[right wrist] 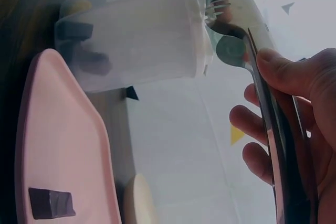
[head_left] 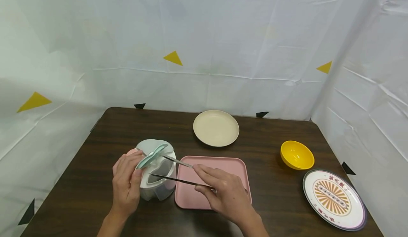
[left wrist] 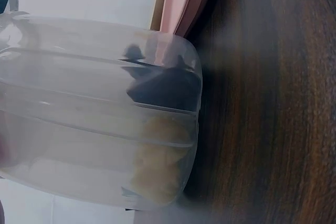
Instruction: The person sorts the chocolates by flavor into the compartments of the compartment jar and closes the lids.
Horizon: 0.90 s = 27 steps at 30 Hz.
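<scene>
A translucent storage container point(head_left: 153, 191) stands left of the pink tray, its white lid point(head_left: 148, 146) fitted with coloured flaps. My left hand point(head_left: 125, 182) is at the lid, fingers and thumb holding the edge of a raised mint-green flap point(head_left: 152, 156). In my right hand point(head_left: 224, 191) I grip metal tongs point(right wrist: 281, 145), their arms apart. One tip is a fork, the other a spoon, and both are over the lid opening. Through the wall show dark pieces point(left wrist: 168, 88) and pale yellowish pieces point(left wrist: 160, 156) in separate compartments.
The pink tray point(head_left: 188, 198) bears a dark block point(right wrist: 51, 203). Behind it lies a cream plate point(head_left: 216, 128). A yellow bowl point(head_left: 297, 154) and a patterned white plate point(head_left: 334, 199) sit at the right of the dark wooden table point(head_left: 83, 184). White sheeting point(head_left: 207, 35) surrounds the table.
</scene>
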Available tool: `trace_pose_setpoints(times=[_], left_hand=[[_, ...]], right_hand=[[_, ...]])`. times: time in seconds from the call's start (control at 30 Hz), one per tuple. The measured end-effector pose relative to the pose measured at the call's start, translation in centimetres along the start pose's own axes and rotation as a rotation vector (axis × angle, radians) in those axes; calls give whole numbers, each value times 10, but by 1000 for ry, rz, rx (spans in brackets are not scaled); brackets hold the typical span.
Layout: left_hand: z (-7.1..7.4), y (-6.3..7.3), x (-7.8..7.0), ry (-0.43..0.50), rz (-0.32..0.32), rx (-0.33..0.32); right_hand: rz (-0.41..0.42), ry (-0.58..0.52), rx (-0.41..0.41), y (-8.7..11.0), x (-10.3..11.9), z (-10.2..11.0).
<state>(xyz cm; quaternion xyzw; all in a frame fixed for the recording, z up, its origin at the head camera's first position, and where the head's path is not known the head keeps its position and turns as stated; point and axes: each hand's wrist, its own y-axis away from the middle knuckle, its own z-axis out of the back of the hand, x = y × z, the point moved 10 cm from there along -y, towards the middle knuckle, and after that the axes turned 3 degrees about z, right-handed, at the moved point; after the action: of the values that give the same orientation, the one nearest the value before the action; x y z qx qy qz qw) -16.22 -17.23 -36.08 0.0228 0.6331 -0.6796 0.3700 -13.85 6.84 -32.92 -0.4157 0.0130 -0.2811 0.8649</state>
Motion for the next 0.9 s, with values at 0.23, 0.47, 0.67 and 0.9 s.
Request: trace_pose_setpoints(times=[0.23, 0.47, 0.67, 0.9], left_hand=[[0, -1, 1, -7, 6, 8], [0, -1, 0, -1, 0, 10], [0, 0, 0, -6, -1, 9], [0, -1, 0, -8, 0, 11]], right_hand=[[-41, -5, 16, 6, -6, 1], [-159, -10, 64, 24, -25, 7], [-268, 39, 141, 48, -46, 14], [-458, 46, 317, 81, -75, 16]])
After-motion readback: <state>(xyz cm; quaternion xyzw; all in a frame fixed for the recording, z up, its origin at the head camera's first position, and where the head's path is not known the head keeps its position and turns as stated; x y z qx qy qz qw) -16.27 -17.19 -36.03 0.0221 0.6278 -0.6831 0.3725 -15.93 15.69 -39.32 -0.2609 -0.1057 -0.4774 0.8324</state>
